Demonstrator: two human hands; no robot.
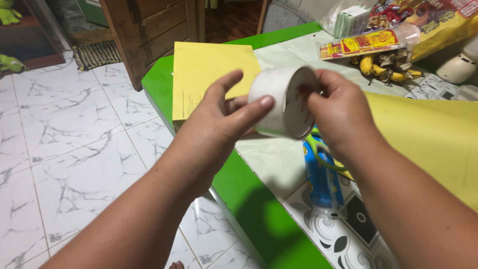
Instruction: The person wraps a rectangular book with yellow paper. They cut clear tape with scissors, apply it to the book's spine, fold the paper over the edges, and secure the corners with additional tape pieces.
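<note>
Risk first: the roll of white tape (285, 102) is held in the air over the green edge of the table (259, 219), not resting on anything; if one grip gets loose, the roll can prob. drop on the tiled floor (74, 149) or on the things below; the grip looks light, esp. on the left side, where only fingertips press the outer surface. Another risk, as I judge: the loose tape end is not visible, so nails scratching for it may tear the layer or stick it back on itself.

Left hand (224, 117): fingers half curled, thumb (251, 109) laid on the outer wall of the roll, other fingers behind it; closed around the roll, not tight. Right hand (338, 112): fingers bent together at the rim and the core opening; how far they go inside, cannot tell.

Below the roll: blue packet (323, 184) w/ green-handled scissors (318, 149) on it; yellow paper sheet (209, 74) behind the left hand, second yellow sheet (428, 134) at right; bananas (383, 67) far back.
</note>
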